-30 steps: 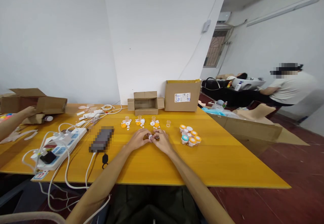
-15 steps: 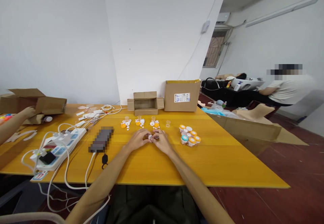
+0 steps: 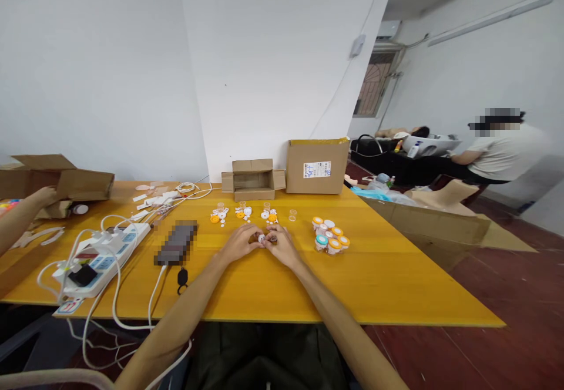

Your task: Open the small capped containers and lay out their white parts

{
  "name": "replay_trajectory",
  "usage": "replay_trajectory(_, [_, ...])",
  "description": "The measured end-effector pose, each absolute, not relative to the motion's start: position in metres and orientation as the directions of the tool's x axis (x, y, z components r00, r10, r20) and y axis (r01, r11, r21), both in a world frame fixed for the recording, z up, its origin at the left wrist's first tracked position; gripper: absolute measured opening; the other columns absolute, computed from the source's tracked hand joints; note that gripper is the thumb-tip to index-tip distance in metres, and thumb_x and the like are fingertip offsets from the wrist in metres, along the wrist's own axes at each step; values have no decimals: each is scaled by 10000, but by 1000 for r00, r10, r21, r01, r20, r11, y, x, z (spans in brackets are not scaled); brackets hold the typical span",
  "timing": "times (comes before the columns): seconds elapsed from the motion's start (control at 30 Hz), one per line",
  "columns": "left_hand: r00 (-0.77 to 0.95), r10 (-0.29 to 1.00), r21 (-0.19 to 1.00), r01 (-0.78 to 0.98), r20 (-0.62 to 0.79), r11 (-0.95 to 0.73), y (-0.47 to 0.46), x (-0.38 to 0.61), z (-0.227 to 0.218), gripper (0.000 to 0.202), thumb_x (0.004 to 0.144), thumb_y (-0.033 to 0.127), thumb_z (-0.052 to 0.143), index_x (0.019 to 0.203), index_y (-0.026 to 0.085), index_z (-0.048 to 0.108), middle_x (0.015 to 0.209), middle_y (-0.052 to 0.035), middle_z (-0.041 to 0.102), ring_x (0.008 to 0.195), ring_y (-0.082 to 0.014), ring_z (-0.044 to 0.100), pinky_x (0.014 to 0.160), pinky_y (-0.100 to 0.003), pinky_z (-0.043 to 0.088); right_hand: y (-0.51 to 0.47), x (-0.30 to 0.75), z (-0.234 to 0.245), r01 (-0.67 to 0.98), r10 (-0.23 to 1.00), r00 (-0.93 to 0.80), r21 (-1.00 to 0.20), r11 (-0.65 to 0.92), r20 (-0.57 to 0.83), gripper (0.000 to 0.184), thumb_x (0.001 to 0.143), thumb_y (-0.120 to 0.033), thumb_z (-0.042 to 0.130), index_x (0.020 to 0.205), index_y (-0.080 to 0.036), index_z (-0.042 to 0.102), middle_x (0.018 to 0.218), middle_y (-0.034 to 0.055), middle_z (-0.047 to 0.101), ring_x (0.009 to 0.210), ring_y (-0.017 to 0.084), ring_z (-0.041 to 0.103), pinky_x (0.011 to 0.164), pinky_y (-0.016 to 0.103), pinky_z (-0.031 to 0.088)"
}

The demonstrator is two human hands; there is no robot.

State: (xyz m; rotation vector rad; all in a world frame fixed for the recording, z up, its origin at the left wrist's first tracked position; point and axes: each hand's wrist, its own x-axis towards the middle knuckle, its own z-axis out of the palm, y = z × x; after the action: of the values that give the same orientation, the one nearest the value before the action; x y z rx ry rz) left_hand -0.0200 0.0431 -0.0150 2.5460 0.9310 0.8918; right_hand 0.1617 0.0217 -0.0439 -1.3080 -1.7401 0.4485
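Observation:
Over the middle of the yellow table, my left hand [image 3: 241, 243] and my right hand [image 3: 280, 246] meet, fingertips closed around a small white part [image 3: 261, 239]. Its exact kind is too small to make out, and fingers cover much of it. Just beyond my hands lie small groups of parts: orange rings [image 3: 214, 219], white pieces [image 3: 247, 211] and clear plastic cups [image 3: 267, 207]. One clear cup [image 3: 292, 215] stands apart to the right. Farther right sits a cluster of small clear containers with orange, white and teal lids [image 3: 333, 242].
A small open carton [image 3: 254, 185] and a larger closed one [image 3: 315, 167] stand at the back. On the left are a phone [image 3: 177, 243], a power strip [image 3: 106, 261] with cables and another person's arm [image 3: 26, 214] at an open box [image 3: 83, 184]. A person [image 3: 506, 149] sits far right.
My hands stay in nearly the same place, still closed on the white part. The other person's arm at the left box has shifted slightly left.

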Motion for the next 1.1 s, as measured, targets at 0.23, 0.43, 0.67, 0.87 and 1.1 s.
replay_trajectory(0.23, [600,650,451,472,466,-758,43,-20,-15,147,850,327,713,935,212,675,871,-21,693,829,-190,628,829,-313,496,22,162,-43,575,897,-44,-724,383,439,88,722,-181,741,663,-239,711,1079,61,708,1042,250,640,918,393,491])
replay_trajectory(0.43, [599,664,452,488,449,-746,43,-21,-15,156,853,341,709,941,217,673,883,-16,695,843,-189,629,835,-309,495,21,162,-43,591,905,-42,-719,365,424,80,730,-194,742,669,-235,707,1087,64,704,1050,254,634,925,391,481])
replay_trajectory(0.67, [596,679,459,503,429,-732,42,-20,-14,160,854,324,704,969,217,671,892,-24,699,845,-193,630,836,-314,500,19,161,-42,638,900,-39,-682,358,435,110,742,-160,722,667,-235,693,1084,60,695,1059,252,624,929,387,466])
replay_trajectory(0.87, [586,693,475,508,420,-718,41,-20,-13,146,838,251,705,977,220,671,891,-17,699,844,-191,632,838,-312,503,20,163,-46,694,871,-25,-618,369,491,104,735,-186,729,659,-238,681,1064,62,689,1035,256,611,883,389,472])
replay_trajectory(1.1, [576,700,502,494,423,-710,39,-20,-10,151,825,216,702,972,217,669,895,-15,698,829,-188,629,829,-308,505,15,162,-40,748,881,9,-588,307,473,106,737,-159,714,666,-225,673,1072,84,681,1037,280,594,880,411,446])
